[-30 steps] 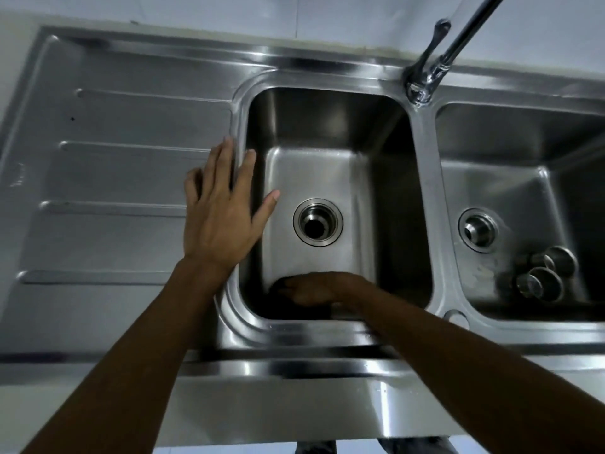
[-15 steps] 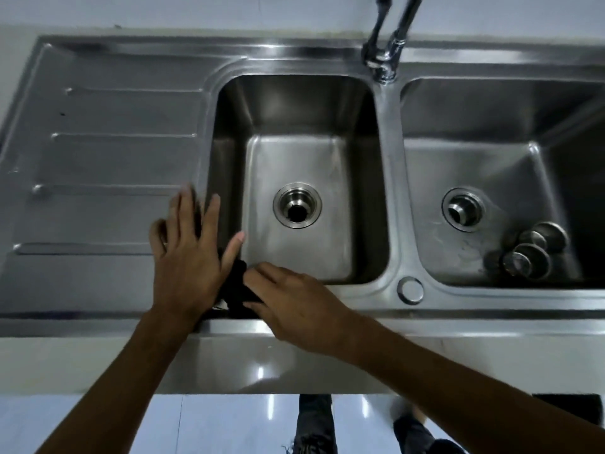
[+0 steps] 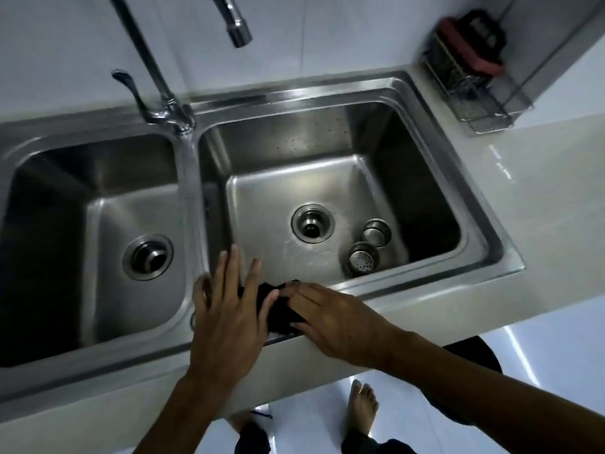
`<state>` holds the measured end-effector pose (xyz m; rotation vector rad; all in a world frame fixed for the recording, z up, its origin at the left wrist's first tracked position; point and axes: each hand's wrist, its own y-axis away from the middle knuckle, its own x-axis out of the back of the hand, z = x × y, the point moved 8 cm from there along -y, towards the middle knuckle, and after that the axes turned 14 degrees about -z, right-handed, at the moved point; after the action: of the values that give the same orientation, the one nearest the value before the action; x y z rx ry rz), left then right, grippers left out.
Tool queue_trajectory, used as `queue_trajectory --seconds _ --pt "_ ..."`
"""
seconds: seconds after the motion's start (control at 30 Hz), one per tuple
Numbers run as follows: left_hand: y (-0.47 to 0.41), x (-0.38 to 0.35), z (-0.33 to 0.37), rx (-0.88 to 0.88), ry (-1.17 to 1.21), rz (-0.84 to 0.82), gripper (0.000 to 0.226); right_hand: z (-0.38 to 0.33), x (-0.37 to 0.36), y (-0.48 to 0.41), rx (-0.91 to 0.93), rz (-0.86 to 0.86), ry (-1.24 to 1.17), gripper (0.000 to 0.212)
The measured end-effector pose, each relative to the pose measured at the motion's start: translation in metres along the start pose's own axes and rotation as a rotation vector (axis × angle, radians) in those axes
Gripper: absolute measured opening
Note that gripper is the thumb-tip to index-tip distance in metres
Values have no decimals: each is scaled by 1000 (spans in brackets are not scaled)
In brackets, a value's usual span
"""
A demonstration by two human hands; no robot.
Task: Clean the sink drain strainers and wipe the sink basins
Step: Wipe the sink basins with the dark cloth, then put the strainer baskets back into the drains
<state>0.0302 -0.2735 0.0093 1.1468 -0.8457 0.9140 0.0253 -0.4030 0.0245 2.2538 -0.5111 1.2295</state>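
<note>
A black cloth [image 3: 278, 311] lies bunched on the front rim of the right basin [image 3: 435, 178]. My right hand [image 3: 330, 317] grips it from the right. My left hand [image 3: 227, 311] lies flat with spread fingers on the cloth's left part and on the divider between the basins. Two round metal drain strainers [image 3: 361, 261] [image 3: 377, 232] lie loose on the right basin's floor, beside its open drain [image 3: 312, 227]. The left basin [image 3: 98, 198] has its own drain [image 3: 147, 257] with a stopper in it.
The tap [image 3: 176, 116] stands at the back on the divider, its spout [image 3: 237, 31] reaching over the right basin. A wire rack [image 3: 474, 90] with a red and black item stands at the back right on the white counter [image 3: 540, 198]. Bare feet show below on the floor.
The view has swung right, from the left basin to the right one. Both hands with the cloth have shifted right along the front rim, from the left basin's corner to the divider.
</note>
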Motion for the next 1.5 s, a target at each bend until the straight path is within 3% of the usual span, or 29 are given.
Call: queue_trajectory --seconds 0.17,0.37,0.57,0.7,0.8,0.87,0.97,1.03,1.13,1.23,1.37,1.5 --pt "-35 -14 114 -102 -30 -66 84 73 21 81 -124 41 45 38" --pt "-84 -28 244 -242 -76 -114 71 155 57 182 -242 89 57 28" --pt "-115 -33 357 -336 13 -53 62 225 79 269 -385 137 153 18" --pt "-126 -37 400 -339 102 -48 71 278 88 321 -670 177 100 37" --pt "-124 -35 398 -361 120 -21 70 290 94 332 -828 61 140 61" --pt "-123 -29 380 -401 123 8 67 278 109 319 -829 93 170 75" --pt "-130 -16 325 -377 179 41 64 244 142 264 -620 309 157 72" --pt "-139 -9 278 -312 188 48 60 228 147 209 -479 314 149 66" --pt "-161 -12 208 -173 115 9 59 227 120 119 -376 115 192 61" --pt "-190 -40 167 -82 -38 -182 79 251 75 55 -403 -147 254 60" --pt "-216 -83 158 -120 -159 -359 97 284 30 14 -465 -409 345 59" --pt "-230 -101 166 -209 -109 -341 93 301 7 1 -525 -552 365 58"
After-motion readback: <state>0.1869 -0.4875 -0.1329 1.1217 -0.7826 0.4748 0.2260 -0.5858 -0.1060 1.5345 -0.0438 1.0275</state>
